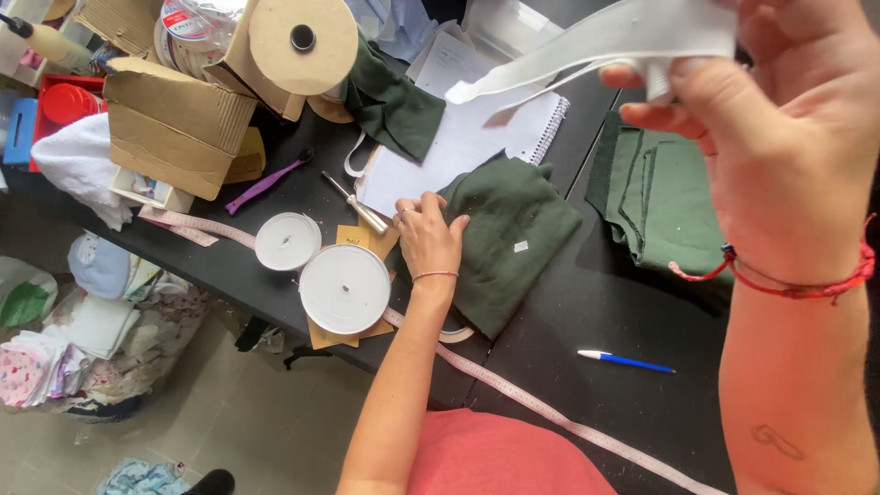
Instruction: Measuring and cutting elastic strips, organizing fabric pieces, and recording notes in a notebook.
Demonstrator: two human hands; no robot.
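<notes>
Elastic strip pinched above notebook, pen.

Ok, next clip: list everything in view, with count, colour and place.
dark green fabric piece: one, table centre, under left hand
folded green fabric: one stack, right
green cloth: one, top centre
spiral notebook: one, white, centre back
white tape rolls: two, table front edge
measuring tape: one, pale, along front edge
pen: one, blue and white, right front
cardboard box: one, brown, left
white elastic strip: one, held up by right hand
left hand: on the fabric
right hand: raised, pinching the strip
</notes>
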